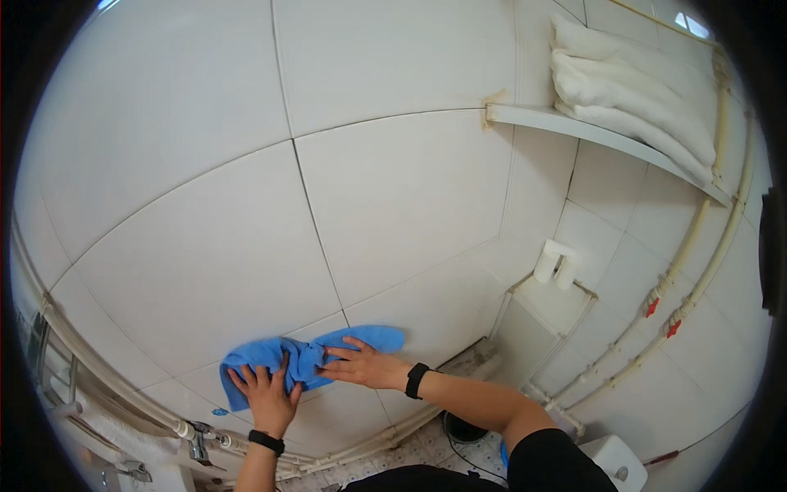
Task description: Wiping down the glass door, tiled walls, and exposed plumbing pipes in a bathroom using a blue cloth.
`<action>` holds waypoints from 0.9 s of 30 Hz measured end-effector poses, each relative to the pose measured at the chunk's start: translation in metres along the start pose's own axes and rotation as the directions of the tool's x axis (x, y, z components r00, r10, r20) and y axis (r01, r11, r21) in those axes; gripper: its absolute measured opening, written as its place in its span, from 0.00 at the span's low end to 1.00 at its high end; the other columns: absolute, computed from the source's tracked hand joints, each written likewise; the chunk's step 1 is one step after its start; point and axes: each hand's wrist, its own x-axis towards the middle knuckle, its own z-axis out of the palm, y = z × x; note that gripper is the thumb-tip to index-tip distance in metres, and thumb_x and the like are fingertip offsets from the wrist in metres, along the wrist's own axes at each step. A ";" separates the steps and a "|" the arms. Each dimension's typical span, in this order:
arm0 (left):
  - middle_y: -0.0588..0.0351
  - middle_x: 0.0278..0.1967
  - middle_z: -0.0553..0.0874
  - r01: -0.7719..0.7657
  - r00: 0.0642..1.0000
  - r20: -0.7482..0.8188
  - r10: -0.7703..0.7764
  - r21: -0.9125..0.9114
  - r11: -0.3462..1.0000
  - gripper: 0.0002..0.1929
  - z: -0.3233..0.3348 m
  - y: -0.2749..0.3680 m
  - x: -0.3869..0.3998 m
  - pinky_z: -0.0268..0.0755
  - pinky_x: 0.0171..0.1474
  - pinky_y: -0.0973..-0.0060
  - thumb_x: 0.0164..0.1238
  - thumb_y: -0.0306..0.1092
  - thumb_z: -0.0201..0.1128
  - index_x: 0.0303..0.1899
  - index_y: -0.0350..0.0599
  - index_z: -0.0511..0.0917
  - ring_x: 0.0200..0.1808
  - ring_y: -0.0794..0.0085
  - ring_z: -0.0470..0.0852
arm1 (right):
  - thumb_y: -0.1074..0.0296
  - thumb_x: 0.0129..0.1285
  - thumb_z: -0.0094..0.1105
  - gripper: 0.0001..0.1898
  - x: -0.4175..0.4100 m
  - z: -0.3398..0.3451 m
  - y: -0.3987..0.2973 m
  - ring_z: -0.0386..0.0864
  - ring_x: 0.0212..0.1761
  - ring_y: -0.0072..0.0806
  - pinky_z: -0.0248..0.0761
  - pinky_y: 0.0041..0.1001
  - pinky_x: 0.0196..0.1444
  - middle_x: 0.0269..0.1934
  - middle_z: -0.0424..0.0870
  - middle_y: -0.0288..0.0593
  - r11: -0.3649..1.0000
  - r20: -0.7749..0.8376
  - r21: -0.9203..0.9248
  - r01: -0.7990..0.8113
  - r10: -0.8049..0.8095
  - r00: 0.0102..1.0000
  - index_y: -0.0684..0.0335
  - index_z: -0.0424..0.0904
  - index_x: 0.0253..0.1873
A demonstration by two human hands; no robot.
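Note:
A blue cloth (295, 360) lies bunched and spread against the white tiled wall (406, 184), low in the view. My left hand (267, 393) presses on its left part with the fingers spread. Towards the cloth's right part, my right hand (363, 364) lies flat with its fingers apart, pushing the fabric to the tiles. Both wrists wear black bands. The cloth's surface under the palms and fingers is hidden.
White folded towels (627, 92) rest on a corner shelf (590, 128) at upper right. Pipes with red valve handles (653, 306) run down the right wall. A toilet tank (615, 464) stands lower right, a faucet (198, 444) lower left, a dark bucket (464, 428) on the floor.

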 end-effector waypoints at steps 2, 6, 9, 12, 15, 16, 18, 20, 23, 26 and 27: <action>0.44 0.63 0.68 0.013 1.000 -0.023 -0.014 -0.031 0.999 0.37 0.005 0.015 0.004 0.30 0.73 0.29 0.51 0.48 0.73 0.67 0.62 0.74 0.71 0.33 0.53 | 0.67 0.67 0.55 0.26 -0.007 0.005 0.011 0.58 0.78 0.30 0.44 0.47 0.79 0.68 0.72 0.25 1.000 -0.057 0.002 0.004 -0.004 0.998 0.41 0.71 0.70; 0.37 0.68 0.64 -0.059 0.990 -0.129 0.063 0.030 0.998 0.37 -0.019 -0.001 0.040 0.28 0.75 0.33 0.55 0.48 0.71 0.68 0.49 0.71 0.75 0.33 0.49 | 0.70 0.64 0.55 0.24 0.020 -0.036 0.042 0.53 0.80 0.35 0.38 0.51 0.81 0.65 0.77 0.28 1.000 -0.280 0.018 0.014 -0.008 0.960 0.44 0.77 0.65; 0.39 0.75 0.58 -0.061 0.911 -0.408 0.063 0.020 0.998 0.37 -0.053 0.002 0.093 0.31 0.75 0.36 0.58 0.48 0.70 0.70 0.49 0.70 0.77 0.36 0.47 | 0.68 0.60 0.59 0.21 0.055 -0.089 0.054 0.55 0.80 0.41 0.30 0.63 0.76 0.60 0.80 0.27 0.979 -0.418 -0.082 -0.187 0.137 0.898 0.40 0.81 0.58; 0.40 0.77 0.54 -0.030 0.879 -0.473 0.054 0.057 0.998 0.38 -0.054 0.012 0.106 0.29 0.75 0.37 0.60 0.49 0.66 0.72 0.49 0.67 0.78 0.37 0.43 | 0.67 0.59 0.60 0.21 0.066 -0.082 0.046 0.54 0.80 0.42 0.30 0.63 0.76 0.57 0.80 0.27 0.971 -0.520 0.019 -0.238 0.214 0.827 0.41 0.81 0.58; 0.40 0.78 0.50 -0.038 0.884 -0.462 0.074 0.087 0.996 0.40 -0.021 0.001 0.078 0.28 0.74 0.34 0.59 0.55 0.64 0.72 0.50 0.67 0.79 0.36 0.40 | 0.64 0.59 0.62 0.21 0.058 -0.035 0.013 0.57 0.78 0.41 0.33 0.62 0.75 0.55 0.81 0.28 0.951 -0.518 0.083 -0.299 0.297 0.802 0.38 0.81 0.58; 0.41 0.79 0.48 -0.053 0.884 -0.459 0.084 0.081 0.995 0.41 -0.008 0.000 0.063 0.27 0.74 0.31 0.56 0.58 0.64 0.71 0.52 0.68 0.79 0.37 0.39 | 0.63 0.60 0.62 0.20 0.047 -0.015 0.002 0.59 0.77 0.40 0.34 0.62 0.75 0.53 0.81 0.28 0.936 -0.494 0.091 -0.341 0.340 0.801 0.37 0.81 0.58; 0.42 0.76 0.56 -0.059 0.927 -0.368 0.077 0.059 0.997 0.41 0.017 -0.002 0.030 0.28 0.73 0.30 0.52 0.57 0.68 0.69 0.53 0.71 0.78 0.36 0.44 | 0.61 0.62 0.60 0.18 0.021 0.023 -0.020 0.62 0.74 0.40 0.36 0.62 0.73 0.51 0.81 0.27 0.911 -0.348 0.130 -0.392 0.412 0.842 0.36 0.81 0.58; 0.44 0.72 0.63 -0.085 0.965 -0.246 0.095 0.050 0.995 0.40 0.042 -0.006 -0.001 0.28 0.73 0.30 0.49 0.57 0.70 0.67 0.54 0.74 0.76 0.37 0.50 | 0.59 0.65 0.57 0.17 -0.010 0.052 -0.042 0.63 0.72 0.41 0.38 0.62 0.72 0.51 0.81 0.27 0.897 -0.165 0.121 -0.426 0.441 0.882 0.36 0.80 0.58; 0.50 0.68 0.70 -0.083 0.987 -0.138 0.087 0.040 0.996 0.36 0.081 -0.003 -0.036 0.31 0.72 0.31 0.47 0.61 0.72 0.62 0.64 0.79 0.72 0.42 0.59 | 0.59 0.67 0.53 0.17 -0.048 0.086 -0.060 0.63 0.72 0.42 0.39 0.63 0.72 0.52 0.81 0.27 0.901 -0.037 0.062 -0.430 0.433 0.901 0.37 0.81 0.59; 0.53 0.65 0.73 -0.064 0.997 -0.045 0.066 0.035 0.997 0.33 0.099 0.000 -0.059 0.35 0.70 0.32 0.49 0.60 0.72 0.61 0.68 0.80 0.68 0.45 0.63 | 0.61 0.68 0.52 0.17 -0.059 0.101 -0.070 0.62 0.72 0.43 0.40 0.62 0.72 0.52 0.81 0.28 0.899 0.091 0.010 -0.437 0.435 0.896 0.39 0.82 0.59; 0.53 0.65 0.73 -0.036 0.999 -0.032 0.038 0.048 0.998 0.33 0.103 -0.002 -0.066 0.35 0.70 0.32 0.49 0.60 0.72 0.61 0.68 0.80 0.68 0.45 0.63 | 0.63 0.68 0.51 0.17 -0.061 0.103 -0.075 0.62 0.72 0.43 0.40 0.61 0.73 0.51 0.81 0.28 0.895 0.155 -0.005 -0.447 0.442 0.883 0.40 0.82 0.58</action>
